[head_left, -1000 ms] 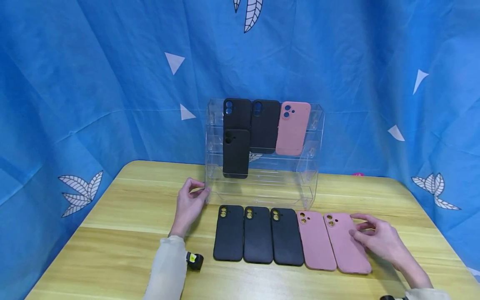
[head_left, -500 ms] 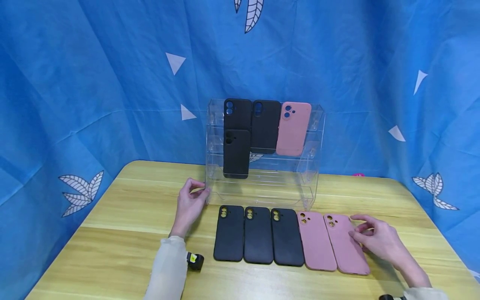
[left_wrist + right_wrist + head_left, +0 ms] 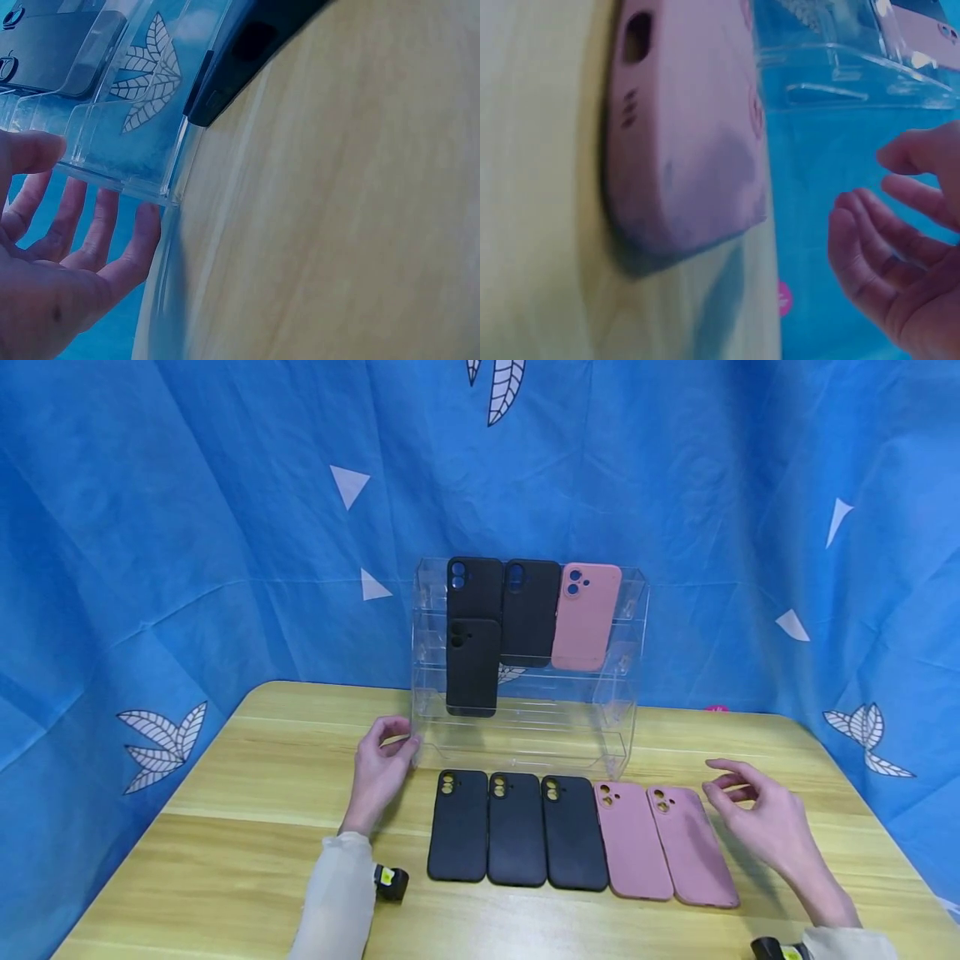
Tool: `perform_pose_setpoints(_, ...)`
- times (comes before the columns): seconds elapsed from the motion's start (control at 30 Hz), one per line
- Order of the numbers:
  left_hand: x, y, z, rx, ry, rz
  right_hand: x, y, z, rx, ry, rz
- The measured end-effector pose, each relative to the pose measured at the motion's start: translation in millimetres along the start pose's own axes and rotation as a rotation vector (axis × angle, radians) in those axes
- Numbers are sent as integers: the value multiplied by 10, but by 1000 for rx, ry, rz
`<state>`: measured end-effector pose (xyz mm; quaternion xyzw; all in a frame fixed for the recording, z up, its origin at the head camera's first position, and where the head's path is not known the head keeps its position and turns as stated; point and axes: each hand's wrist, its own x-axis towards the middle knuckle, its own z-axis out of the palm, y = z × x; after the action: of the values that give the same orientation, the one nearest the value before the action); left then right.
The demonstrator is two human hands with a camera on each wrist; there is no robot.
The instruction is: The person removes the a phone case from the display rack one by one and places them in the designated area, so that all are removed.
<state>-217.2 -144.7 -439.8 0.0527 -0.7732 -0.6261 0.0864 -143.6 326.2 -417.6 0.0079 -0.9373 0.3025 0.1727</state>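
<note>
My left hand (image 3: 380, 768) holds the left side edge of a clear acrylic display stand (image 3: 525, 760); in the left wrist view the thumb (image 3: 37, 152) lies on one side of it and the fingertips on the other. My right hand (image 3: 768, 818) hovers to the right of the rightmost pink phone case (image 3: 696, 852), fingers loosely bent and holding nothing. In the right wrist view that pink case's bottom end (image 3: 697, 142) shows apart from the hand. A second pink case (image 3: 634, 843) lies beside it, then three black phone cases (image 3: 517, 835) in the same row.
In the stand's upper tiers are three black cases, including a front one (image 3: 474, 672) overlapping another, and a pink case (image 3: 587, 618). The row lies just before the stand on a wooden table (image 3: 262, 777). A blue patterned curtain (image 3: 262, 527) hangs behind.
My right hand has let go of the rightmost pink case and lifted away, up and to the right. The case is slightly shifted. My left hand stays at the stand.
</note>
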Motion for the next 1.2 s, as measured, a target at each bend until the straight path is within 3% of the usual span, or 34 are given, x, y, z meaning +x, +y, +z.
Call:
perform_pose_setpoints(0.2, -7, 16, 5, -24, -3, -12, 40, -171, 34, 110, 78, -33)
perform_pose_setpoints(0.4, -13, 22, 2, -28, -13, -16, 85, -288, 87, 199, 70, -44)
perform_pose_setpoints(0.73, -15, 24, 2, -29, -4, -18, 199, -518, 188, 249, 94, -57)
perform_pose_setpoints(1.2, 6, 3, -2, -19, -19, -39, 482, -914, 337, 367, 50, -149)
